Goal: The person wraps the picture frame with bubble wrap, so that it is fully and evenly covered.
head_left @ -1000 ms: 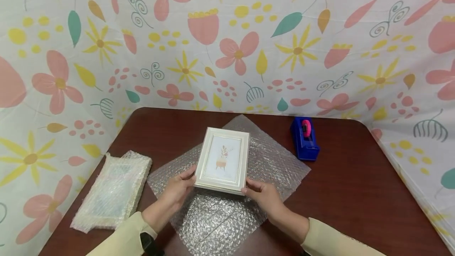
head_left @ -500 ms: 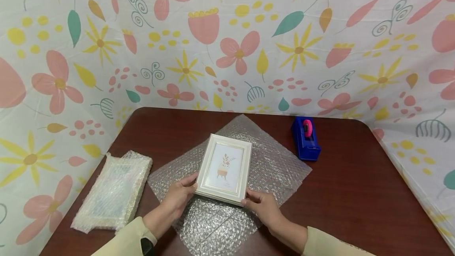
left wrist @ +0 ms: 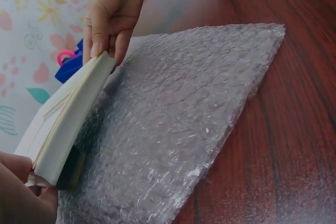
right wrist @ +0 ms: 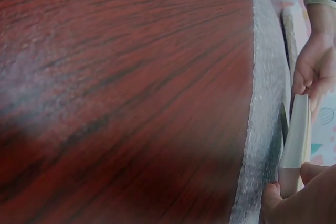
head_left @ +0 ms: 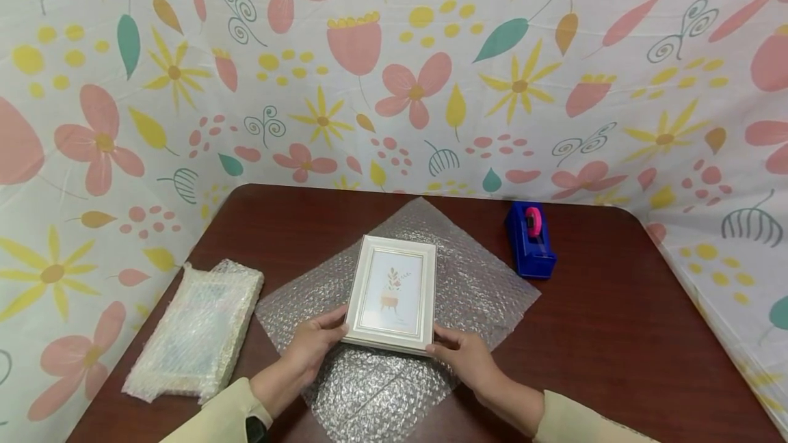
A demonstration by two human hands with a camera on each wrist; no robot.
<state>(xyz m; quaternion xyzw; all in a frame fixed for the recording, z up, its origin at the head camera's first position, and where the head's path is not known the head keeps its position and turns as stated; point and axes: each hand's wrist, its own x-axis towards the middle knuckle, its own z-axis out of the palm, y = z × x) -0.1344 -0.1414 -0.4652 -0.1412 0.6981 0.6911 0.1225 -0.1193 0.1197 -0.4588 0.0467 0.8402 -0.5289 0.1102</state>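
Observation:
A white picture frame (head_left: 394,292) with a plant print is held face up over a sheet of bubble wrap (head_left: 474,272). My left hand (head_left: 312,347) pinches its near left corner, thumb on top. At the near right corner, my right hand (head_left: 466,359) grips it the same way. The left wrist view shows the frame's near edge (left wrist: 79,114) tilted and raised off the wrap, with a dark part beneath it. In the right wrist view, fingers and thumb of both hands close on the frame's ends (right wrist: 296,135).
A picture frame wrapped in bubble wrap (head_left: 191,333) lies at the table's left. A blue tape dispenser (head_left: 529,241) with a pink core stands at the back right. The dark red wooden table (head_left: 622,333) meets a flowered cloth (head_left: 406,74) behind and at both sides.
Both hands have brought the picture frame nearer to me and down over the bubble wrap, then shifted it slightly. The grip at both corners is the same.

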